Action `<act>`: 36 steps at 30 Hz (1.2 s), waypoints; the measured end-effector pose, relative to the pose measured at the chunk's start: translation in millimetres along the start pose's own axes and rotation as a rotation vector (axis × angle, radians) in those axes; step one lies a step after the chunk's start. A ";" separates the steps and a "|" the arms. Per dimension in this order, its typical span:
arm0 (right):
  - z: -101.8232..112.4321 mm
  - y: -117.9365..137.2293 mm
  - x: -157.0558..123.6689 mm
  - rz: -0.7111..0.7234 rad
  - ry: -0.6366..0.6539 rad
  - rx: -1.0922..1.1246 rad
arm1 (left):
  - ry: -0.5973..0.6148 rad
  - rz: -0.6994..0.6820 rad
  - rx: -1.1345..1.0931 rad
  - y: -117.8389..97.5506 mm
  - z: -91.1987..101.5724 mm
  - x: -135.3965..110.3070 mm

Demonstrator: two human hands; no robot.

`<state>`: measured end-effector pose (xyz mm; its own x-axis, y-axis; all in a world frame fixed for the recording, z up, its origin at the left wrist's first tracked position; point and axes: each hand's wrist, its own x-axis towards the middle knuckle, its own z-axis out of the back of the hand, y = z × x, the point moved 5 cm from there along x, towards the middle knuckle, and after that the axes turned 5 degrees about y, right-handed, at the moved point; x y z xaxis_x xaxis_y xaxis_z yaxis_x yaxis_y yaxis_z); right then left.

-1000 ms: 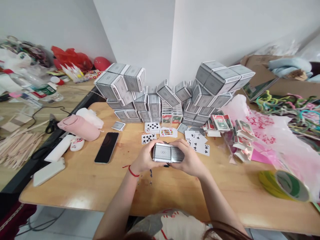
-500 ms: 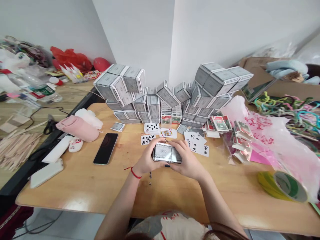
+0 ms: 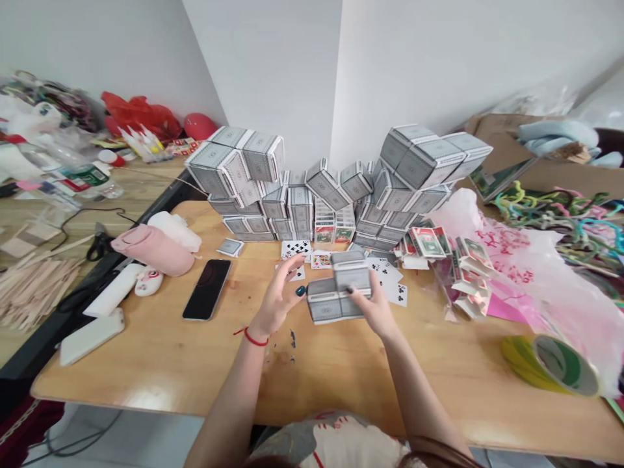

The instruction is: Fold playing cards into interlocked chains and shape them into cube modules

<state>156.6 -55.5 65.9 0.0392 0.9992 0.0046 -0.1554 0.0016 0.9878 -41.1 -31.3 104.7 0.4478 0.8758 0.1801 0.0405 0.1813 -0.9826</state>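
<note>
Two grey patterned card packs [image 3: 336, 299], one stacked on the other, are held just above the wooden table [image 3: 160, 364] near its middle. My right hand [image 3: 377, 312] grips them from the right side, fingers closed around them. My left hand [image 3: 280, 296] hovers just left of the packs with its fingers spread and holds nothing. Loose playing cards [image 3: 390, 276] lie face up right behind the packs.
A wall of stacked grey card packs [image 3: 302, 188] runs along the back. A black phone [image 3: 207, 288], pink pouch [image 3: 153, 250] and white items lie left. Red-backed card bundles [image 3: 448, 257], pink plastic bags [image 3: 526, 273] and a tape roll [image 3: 556, 367] sit right.
My left hand has let go of the packs and opened. The packs, earlier side by side between both hands, now sit one atop the other in my right hand.
</note>
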 end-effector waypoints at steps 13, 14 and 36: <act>-11.3 -24.2 -8.5 -0.138 -0.101 0.159 | -0.154 0.157 0.256 28.0 -39.8 -20.3; -11.9 -25.5 -9.2 -0.132 -0.110 0.166 | -0.151 0.162 0.271 29.0 -38.1 -20.0; -3.8 -16.3 -6.9 -0.109 -0.120 0.092 | -0.165 0.262 0.317 44.1 -23.1 -19.0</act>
<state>155.1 -62.3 49.2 0.1694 0.9814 -0.0900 -0.0536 0.1003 0.9935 -27.2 -50.3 56.9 0.2569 0.9655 -0.0435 -0.3434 0.0491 -0.9379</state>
